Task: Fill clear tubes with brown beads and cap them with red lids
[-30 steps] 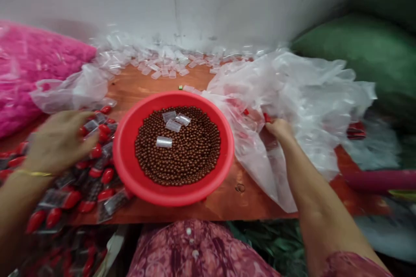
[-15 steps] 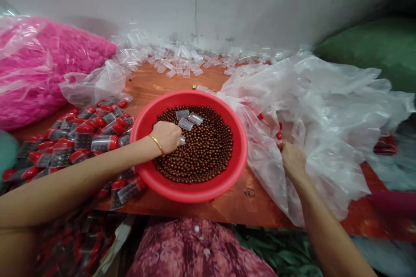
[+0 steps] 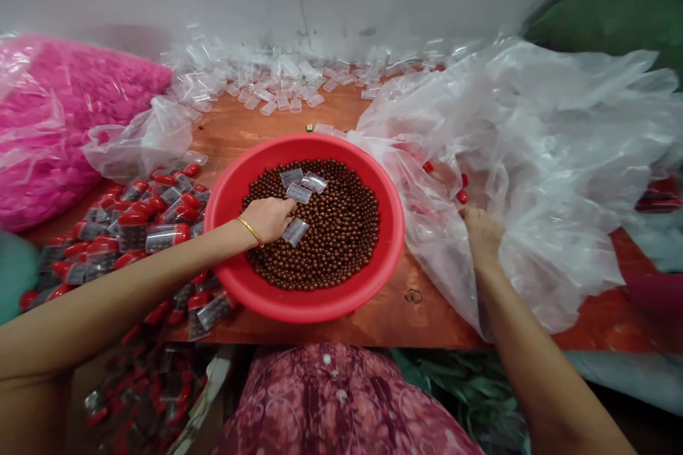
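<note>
My left hand (image 3: 269, 218), with a gold bangle at the wrist, is inside a red basin (image 3: 395, 242) of small brown balls (image 3: 331, 249). Its fingers are curled together; whatever they grip is hidden. A clear plastic container (image 3: 295, 231) lies right beside its fingertips. Several more clear containers (image 3: 298, 193) rest on the balls just beyond. Over to the right, my right hand (image 3: 483, 231) is closed at the opening of a clear plastic bag (image 3: 533, 135). Red caps (image 3: 462, 196) sit near its fingertips, and I cannot make out what it holds.
Filled containers with red caps (image 3: 165, 236) are heaped left of the basin. Behind them stands a bag of pink pieces (image 3: 80, 106). Loose clear containers (image 3: 282, 99) lie along the wall. More capped containers (image 3: 154, 398) are below the table's front edge.
The view has tilted and shifted slightly. The clear container by my left hand, mostly covered before, now shows fully. My right hand has moved a little closer to the red caps.
</note>
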### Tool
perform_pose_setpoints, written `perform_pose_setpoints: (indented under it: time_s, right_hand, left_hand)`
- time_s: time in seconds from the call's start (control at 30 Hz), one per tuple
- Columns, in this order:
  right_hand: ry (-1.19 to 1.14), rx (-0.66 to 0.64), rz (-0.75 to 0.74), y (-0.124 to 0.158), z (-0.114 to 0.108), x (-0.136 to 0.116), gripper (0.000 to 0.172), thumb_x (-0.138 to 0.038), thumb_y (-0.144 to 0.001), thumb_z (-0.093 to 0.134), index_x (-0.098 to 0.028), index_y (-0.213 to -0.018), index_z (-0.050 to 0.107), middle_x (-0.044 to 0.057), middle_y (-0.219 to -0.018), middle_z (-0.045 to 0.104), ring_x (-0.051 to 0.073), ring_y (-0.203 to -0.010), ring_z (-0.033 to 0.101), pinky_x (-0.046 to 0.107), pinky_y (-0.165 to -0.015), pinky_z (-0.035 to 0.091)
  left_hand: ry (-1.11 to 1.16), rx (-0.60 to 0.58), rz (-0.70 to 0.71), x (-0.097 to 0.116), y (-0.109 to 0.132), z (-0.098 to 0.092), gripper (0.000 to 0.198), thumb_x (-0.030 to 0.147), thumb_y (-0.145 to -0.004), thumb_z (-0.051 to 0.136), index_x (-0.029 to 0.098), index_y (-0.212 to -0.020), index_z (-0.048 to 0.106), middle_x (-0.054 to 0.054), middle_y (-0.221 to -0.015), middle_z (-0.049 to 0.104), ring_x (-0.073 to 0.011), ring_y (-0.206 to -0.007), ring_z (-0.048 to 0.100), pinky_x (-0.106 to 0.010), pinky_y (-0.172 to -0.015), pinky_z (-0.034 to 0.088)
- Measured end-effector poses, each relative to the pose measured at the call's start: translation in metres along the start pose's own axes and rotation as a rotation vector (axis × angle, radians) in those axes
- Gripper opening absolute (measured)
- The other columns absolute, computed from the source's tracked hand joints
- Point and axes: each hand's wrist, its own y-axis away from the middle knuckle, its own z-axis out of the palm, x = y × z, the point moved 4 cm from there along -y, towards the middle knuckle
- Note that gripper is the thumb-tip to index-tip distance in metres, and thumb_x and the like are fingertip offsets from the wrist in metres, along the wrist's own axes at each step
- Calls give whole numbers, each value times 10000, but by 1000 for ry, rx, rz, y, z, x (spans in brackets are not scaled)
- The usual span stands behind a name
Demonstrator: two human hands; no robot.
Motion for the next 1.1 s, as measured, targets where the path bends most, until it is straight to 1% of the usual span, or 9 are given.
perform_pose_setpoints:
  time_s: [0.07,0.23,0.37,0.47,0.6,0.7,0.8,0.93,1.1]
  right_hand:
    - [35,6,9,1,-1,0,304,-253,-924,369,-75,-1031,591,195,-984,573,231,-823,475,323,-652,242]
    - [106,36,7,-1,3,1,296,-259,-923,391,-80,-1037,596,156,-951,588,188,-746,436,300,-617,213]
    - [160,75,23,-6,8,4,270,-265,-907,431,-86,-996,612,116,-881,579,164,-682,385,278,-583,170]
    - [156,88,28,-6,9,4,262,-257,-909,428,-85,-997,606,104,-867,566,156,-671,361,271,-577,152]
    - [135,111,19,-2,3,0,239,-248,-906,438,-89,-954,610,90,-825,547,145,-653,327,268,-582,150]
    - [124,94,32,1,-1,-4,247,-241,-905,440,-71,-970,608,104,-828,544,145,-645,293,277,-584,134]
    - [112,80,21,3,-3,-5,282,-249,-916,415,-48,-980,601,129,-848,548,149,-649,273,286,-588,129]
    - [81,103,-16,3,-2,-3,309,-264,-925,389,-42,-972,600,140,-843,542,151,-650,277,294,-600,136]
    - [53,119,-17,0,5,3,294,-308,-911,427,-86,-973,610,112,-824,540,150,-660,312,291,-617,172]
  left_hand:
    - [-76,54,71,-2,-1,-2,352,191,-880,293,189,-1152,517,-102,-1081,607,-218,-937,599,-295,-697,454]
    - [-285,81,611,7,-4,7,397,96,-834,367,277,-1145,534,-67,-1244,518,-187,-969,543,-283,-723,415]
    - [-308,64,711,12,-11,16,290,119,-847,380,205,-1048,571,-91,-1058,603,-185,-875,561,-282,-683,406]
    - [-304,15,579,10,-10,14,246,177,-882,347,139,-984,567,-107,-901,628,-182,-758,583,-276,-643,400]
    - [-197,-169,216,-10,-2,3,299,310,-889,375,105,-1034,538,-118,-836,651,-196,-698,597,-255,-578,377]
    - [23,-375,45,-22,-2,4,270,326,-872,398,122,-840,571,-88,-770,656,-162,-612,574,-234,-547,370]
    - [381,-552,-94,-16,-15,17,282,312,-868,395,144,-681,522,-22,-609,612,-97,-409,451,-218,-452,337]
    - [797,-551,-184,14,-47,29,281,291,-819,521,143,-588,462,23,-495,561,-70,-339,411,-199,-407,318]
    - [1229,-412,-165,45,-76,35,278,312,-831,538,119,-637,490,15,-484,553,-64,-341,444,-184,-393,316]
